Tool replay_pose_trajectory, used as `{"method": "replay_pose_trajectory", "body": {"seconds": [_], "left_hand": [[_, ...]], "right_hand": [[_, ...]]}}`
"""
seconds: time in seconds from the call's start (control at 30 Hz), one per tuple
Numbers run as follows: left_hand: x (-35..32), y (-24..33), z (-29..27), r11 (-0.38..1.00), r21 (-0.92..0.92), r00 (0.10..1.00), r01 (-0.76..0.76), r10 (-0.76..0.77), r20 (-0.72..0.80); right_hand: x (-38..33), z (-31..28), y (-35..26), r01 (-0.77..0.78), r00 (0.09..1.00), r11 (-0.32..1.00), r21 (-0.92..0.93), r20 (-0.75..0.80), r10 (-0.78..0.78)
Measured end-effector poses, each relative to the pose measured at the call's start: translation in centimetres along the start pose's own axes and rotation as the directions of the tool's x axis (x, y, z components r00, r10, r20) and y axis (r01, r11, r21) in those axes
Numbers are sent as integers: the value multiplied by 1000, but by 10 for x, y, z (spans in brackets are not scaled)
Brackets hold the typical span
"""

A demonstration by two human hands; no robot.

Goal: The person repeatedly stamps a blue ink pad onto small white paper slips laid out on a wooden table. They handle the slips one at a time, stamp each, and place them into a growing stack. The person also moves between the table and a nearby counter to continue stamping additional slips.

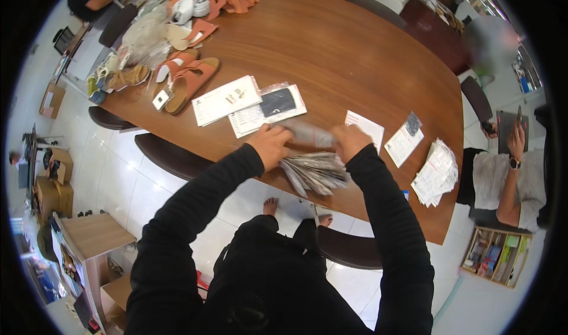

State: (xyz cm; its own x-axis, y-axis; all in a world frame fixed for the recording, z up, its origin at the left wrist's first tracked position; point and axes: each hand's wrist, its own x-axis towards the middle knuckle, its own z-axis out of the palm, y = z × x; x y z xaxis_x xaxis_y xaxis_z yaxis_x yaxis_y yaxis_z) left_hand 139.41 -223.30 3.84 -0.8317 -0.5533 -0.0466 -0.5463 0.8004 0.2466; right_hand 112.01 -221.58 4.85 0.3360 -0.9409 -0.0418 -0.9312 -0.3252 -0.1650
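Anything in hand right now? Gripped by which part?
Yes: a motion-blurred, greyish plastic packet, held between both hands. The left hand has its left end, the right hand its right end. Exact finger placement can't be told.

The brown wooden table (331, 57) carries orange sandals (193, 84), white cards (214, 106) and a fanned bundle (316, 172).

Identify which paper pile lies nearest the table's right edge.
The loosely fanned white pile, farthest right on the table. The thick bundle is near the right hand; the white stack is left, beside the orange sandals.
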Motion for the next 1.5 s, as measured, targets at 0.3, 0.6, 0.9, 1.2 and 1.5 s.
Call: {"method": "replay_pose_trajectory", "body": {"seconds": [0.3, 0.6, 0.9, 1.2, 1.5], "left_hand": [[9, 2, 24, 996, -39, 991, 77, -81, -111], [-1, -18, 10, 922, -377, 964, -89, -15, -264], [-26, -205, 17, 733, 57, 732, 677, -680, 44], [-15, -221, -12, 628, 151, 587, 763, -772, 245], [-29, -232, -1, 662, 0, 635, 750, -719, 282]], "right_hand": [[15, -12, -40, 5, 938, 948, 320, 326, -115], [31, 14, -89, -29, 972, 989, -142, 226, 61], [31, -8, -97, 90, 957, 991, -97, 283, -59], [-44, -29, -95, -398, 645, 78, 914, 218, 732], [-67, 51, -145, -405, 448, -49, 913, 245, 860]]}}
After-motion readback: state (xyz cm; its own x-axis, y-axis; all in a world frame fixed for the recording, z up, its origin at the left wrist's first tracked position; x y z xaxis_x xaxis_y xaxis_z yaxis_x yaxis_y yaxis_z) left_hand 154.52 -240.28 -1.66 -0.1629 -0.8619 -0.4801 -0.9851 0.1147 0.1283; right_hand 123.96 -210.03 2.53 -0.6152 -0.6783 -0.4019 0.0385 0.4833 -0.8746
